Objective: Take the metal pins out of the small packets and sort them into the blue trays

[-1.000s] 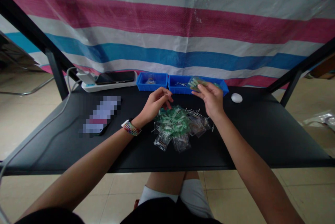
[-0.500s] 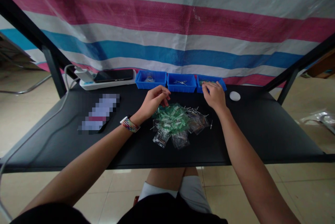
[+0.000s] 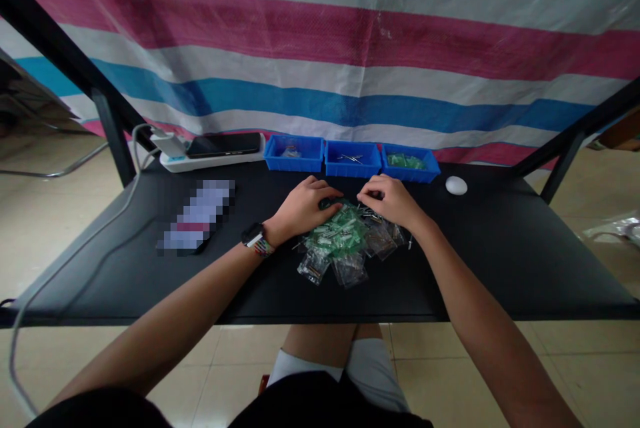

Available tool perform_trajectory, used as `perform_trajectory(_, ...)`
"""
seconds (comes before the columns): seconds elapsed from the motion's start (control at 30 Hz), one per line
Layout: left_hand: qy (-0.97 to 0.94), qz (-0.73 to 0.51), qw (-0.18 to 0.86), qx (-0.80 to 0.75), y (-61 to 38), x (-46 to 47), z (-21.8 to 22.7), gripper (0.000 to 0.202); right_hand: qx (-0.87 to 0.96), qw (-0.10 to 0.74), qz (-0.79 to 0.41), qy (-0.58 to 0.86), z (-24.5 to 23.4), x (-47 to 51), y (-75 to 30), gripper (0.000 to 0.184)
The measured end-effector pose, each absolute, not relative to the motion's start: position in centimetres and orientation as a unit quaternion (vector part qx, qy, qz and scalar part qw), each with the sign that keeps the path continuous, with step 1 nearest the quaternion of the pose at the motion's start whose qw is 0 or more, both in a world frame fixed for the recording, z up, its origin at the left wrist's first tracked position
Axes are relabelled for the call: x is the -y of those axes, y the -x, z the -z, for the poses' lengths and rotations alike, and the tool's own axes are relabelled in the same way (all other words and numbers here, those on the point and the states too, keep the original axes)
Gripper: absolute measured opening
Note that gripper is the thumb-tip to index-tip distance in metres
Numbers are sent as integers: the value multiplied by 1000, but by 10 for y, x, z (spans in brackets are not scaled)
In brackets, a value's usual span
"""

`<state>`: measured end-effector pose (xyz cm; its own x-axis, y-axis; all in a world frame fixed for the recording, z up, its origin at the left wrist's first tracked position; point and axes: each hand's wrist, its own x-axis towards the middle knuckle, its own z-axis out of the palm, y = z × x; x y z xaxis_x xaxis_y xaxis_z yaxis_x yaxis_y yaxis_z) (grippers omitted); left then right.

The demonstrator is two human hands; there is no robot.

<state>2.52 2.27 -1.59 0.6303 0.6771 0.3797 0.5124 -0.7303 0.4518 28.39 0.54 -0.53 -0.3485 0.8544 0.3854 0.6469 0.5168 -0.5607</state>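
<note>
Left hand palm-down, fingers curled on the bag pile at its 10 o'clock edge. Right hand curled at its 2 o'clock edge; can't tell if either grips anything. Pile lies centre of the bench, equally near both hands, blue bins at 12 o'clock.

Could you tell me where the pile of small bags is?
Head view: the pile lies centrally, left hand and right hand on its far edge, before the blue bins.
</note>
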Motion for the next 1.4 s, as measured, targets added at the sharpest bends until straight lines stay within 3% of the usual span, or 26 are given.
perform_trajectory(0.23, -890, -278, 157, -324, -25, -24, 16, 21, 809, 298, -219, 456, 10, -4, -277, 11)
perform_trajectory(0.47, -880, -291, 184, -327, -26, -21, 12, 22, 758, 350, -323, 445, 8, -4, -273, 7)
perform_trajectory(0.77, -787, -372, 370, -325, -29, -20, 9, 18, 599, 492, -468, 425, 11, -10, -267, 35)
perform_trajectory(1.0, -674, -440, 504, -313, -31, -22, 5, 25, 521, 487, -584, 388, 6, -2, -260, 46)
perform_trajectory(1.4, -642, -459, 527, -316, -31, -20, 2, 22, 534, 506, -553, 390, 5, 2, -253, 34)
